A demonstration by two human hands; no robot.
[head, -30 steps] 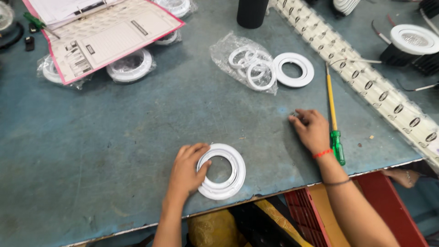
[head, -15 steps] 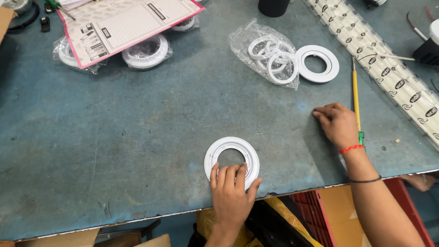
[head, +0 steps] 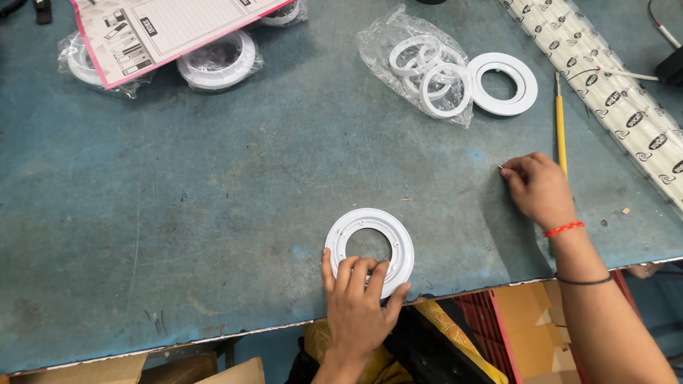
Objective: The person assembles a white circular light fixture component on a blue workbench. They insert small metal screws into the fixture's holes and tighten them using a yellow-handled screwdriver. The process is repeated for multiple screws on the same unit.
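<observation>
A white plastic ring [head: 370, 242] lies flat on the worn blue table near its front edge. My left hand [head: 358, 302] rests on the ring's near rim, fingers spread over it. My right hand [head: 538, 188] lies on the table to the right, fingertips pinched on something very small, possibly a screw. A yellow-shafted screwdriver [head: 560, 128] lies just beyond that hand.
A clear bag of white rings [head: 425, 67] and a loose white ring [head: 502, 83] lie at the back. A pink-edged printed sheet [head: 167, 28] covers bagged rings [head: 217, 60] at the back left. A long patterned strip [head: 612, 99] runs along the right.
My left hand has moved from the ring's left side to its near rim. The view has shifted closer. My right hand has stayed about where it was.
</observation>
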